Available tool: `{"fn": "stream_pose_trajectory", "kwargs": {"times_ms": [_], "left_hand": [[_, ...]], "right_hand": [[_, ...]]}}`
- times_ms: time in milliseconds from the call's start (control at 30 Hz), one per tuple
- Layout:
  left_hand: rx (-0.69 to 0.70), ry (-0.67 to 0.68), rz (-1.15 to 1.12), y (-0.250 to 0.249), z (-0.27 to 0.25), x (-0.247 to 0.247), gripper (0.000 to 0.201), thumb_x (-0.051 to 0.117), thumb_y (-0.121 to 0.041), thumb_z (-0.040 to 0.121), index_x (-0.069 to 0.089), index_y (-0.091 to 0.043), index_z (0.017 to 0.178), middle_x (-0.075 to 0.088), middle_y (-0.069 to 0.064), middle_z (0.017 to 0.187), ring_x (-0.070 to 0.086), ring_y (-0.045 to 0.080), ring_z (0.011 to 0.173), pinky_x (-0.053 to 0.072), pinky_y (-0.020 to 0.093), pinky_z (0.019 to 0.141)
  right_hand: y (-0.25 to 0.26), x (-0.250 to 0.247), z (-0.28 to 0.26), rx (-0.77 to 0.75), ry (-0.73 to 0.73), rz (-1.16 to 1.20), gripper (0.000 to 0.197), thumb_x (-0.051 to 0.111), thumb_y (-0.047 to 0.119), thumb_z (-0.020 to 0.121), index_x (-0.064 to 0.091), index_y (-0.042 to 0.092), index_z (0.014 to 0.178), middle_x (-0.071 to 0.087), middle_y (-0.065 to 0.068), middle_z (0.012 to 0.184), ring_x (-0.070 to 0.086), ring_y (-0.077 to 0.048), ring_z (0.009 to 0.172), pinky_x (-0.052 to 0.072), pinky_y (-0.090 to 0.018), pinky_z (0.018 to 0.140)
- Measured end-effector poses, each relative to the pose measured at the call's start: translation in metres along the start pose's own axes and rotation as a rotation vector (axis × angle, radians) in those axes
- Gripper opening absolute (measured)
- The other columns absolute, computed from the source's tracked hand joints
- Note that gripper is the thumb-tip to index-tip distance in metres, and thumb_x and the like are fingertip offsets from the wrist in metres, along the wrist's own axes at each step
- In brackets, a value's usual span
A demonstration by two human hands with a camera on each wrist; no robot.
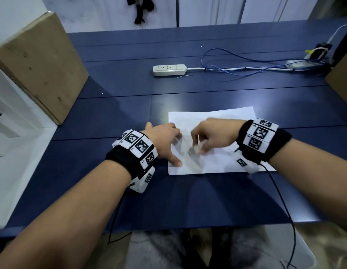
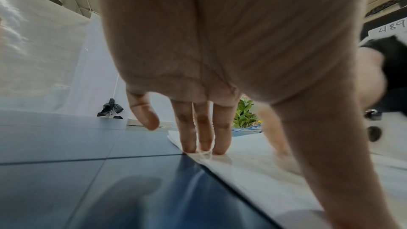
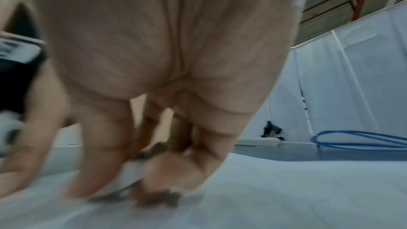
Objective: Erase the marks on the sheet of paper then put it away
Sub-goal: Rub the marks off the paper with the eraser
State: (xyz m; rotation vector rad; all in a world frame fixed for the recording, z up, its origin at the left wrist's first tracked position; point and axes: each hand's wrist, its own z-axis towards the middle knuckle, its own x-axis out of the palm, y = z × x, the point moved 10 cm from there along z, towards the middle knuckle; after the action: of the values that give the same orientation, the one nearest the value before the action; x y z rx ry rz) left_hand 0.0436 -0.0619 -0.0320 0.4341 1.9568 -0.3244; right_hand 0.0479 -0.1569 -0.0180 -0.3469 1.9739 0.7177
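Left hand (image 1: pixel 165 140) flat on paper (image 1: pixel 223 117); right hand (image 1: pixel 213 135) pinching eraser (image 1: pixel 194 150).

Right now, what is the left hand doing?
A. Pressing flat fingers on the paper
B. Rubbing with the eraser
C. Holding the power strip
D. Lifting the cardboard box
A: the left hand lays straight fingers on the sheet of paper's left edge, while the right hand holds the eraser.
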Motion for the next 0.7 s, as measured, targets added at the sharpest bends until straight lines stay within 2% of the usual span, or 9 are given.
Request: {"fn": "stream_pose_trajectory", "kwargs": {"times_ms": [100,167,267,333,433,500,567,633,700], "left_hand": [[-0.011,0.008,-0.008,0.000,-0.002,0.000,0.094,0.074,-0.073,0.061,0.045,-0.026,0.137,0.045,-0.011,0.128,0.051,0.013,0.116,0.029,0.046,0.093],[-0.011,0.009,-0.009,0.000,-0.003,0.000,0.095,0.074,-0.072,0.062,0.043,-0.026,0.139,0.044,-0.011,0.129,0.050,0.014,0.117,0.029,0.046,0.093],[0.004,0.010,-0.020,-0.001,-0.002,0.000,0.100,0.075,-0.071,0.062,0.038,-0.031,0.145,0.043,-0.011,0.131,0.049,0.013,0.120,0.030,0.048,0.096],[0.015,0.018,-0.023,-0.002,-0.002,0.001,0.101,0.075,-0.071,0.063,0.033,-0.036,0.148,0.041,-0.012,0.133,0.047,0.012,0.123,0.029,0.048,0.097],[0.020,0.020,-0.008,-0.003,-0.001,-0.001,0.099,0.075,-0.070,0.063,0.033,-0.040,0.148,0.041,-0.010,0.134,0.046,0.013,0.124,0.029,0.048,0.097],[0.017,0.023,0.003,-0.003,-0.001,-0.001,0.097,0.074,-0.071,0.063,0.035,-0.040,0.147,0.041,-0.010,0.134,0.045,0.013,0.124,0.029,0.048,0.098],[0.013,0.025,0.010,-0.004,-0.001,-0.001,0.096,0.072,-0.073,0.064,0.036,-0.039,0.146,0.041,-0.010,0.134,0.045,0.013,0.124,0.029,0.047,0.099],[0.008,0.018,0.026,-0.005,0.000,-0.001,0.095,0.069,-0.076,0.064,0.038,-0.037,0.145,0.042,-0.010,0.131,0.046,0.013,0.122,0.030,0.047,0.099],[0.007,0.009,0.035,-0.007,0.001,0.000,0.096,0.067,-0.079,0.063,0.040,-0.036,0.144,0.043,-0.009,0.129,0.048,0.014,0.120,0.030,0.047,0.099]], "right_hand": [[-0.029,-0.027,0.007,0.174,-0.194,0.011,0.020,0.072,0.035,0.078,0.063,0.025,0.092,0.060,0.006,0.079,0.058,-0.019,0.080,0.049,-0.032,0.071],[-0.025,-0.025,0.003,0.143,-0.192,-0.015,0.018,0.073,0.032,0.078,0.062,0.025,0.090,0.058,0.010,0.077,0.057,-0.019,0.080,0.049,-0.032,0.072],[0.003,0.010,-0.010,-0.016,0.058,0.039,0.017,0.077,0.022,0.074,0.066,0.027,0.086,0.061,0.012,0.070,0.055,-0.008,0.069,0.050,-0.030,0.068],[0.014,0.027,-0.016,-0.050,0.191,0.107,0.019,0.080,0.021,0.072,0.065,0.030,0.079,0.064,0.012,0.070,0.054,-0.002,0.063,0.052,-0.029,0.066],[0.000,0.004,-0.003,0.007,0.024,0.030,0.018,0.079,0.027,0.074,0.064,0.031,0.082,0.061,0.010,0.069,0.054,-0.005,0.065,0.044,-0.021,0.061],[-0.020,-0.022,0.003,0.118,-0.145,0.004,0.017,0.075,0.032,0.077,0.063,0.029,0.088,0.061,0.009,0.077,0.056,-0.013,0.075,0.044,-0.026,0.065],[-0.032,-0.029,0.002,0.172,-0.206,-0.016,0.017,0.073,0.034,0.078,0.061,0.028,0.090,0.063,0.006,0.082,0.058,-0.020,0.082,0.047,-0.030,0.069],[-0.021,-0.019,-0.004,0.095,-0.144,-0.041,0.017,0.073,0.030,0.078,0.062,0.026,0.090,0.058,0.013,0.074,0.057,-0.014,0.078,0.042,-0.027,0.067],[0.000,0.008,-0.015,-0.016,0.039,-0.008,0.017,0.076,0.025,0.076,0.064,0.024,0.088,0.059,0.013,0.071,0.053,-0.003,0.068,0.040,-0.019,0.063]]}}
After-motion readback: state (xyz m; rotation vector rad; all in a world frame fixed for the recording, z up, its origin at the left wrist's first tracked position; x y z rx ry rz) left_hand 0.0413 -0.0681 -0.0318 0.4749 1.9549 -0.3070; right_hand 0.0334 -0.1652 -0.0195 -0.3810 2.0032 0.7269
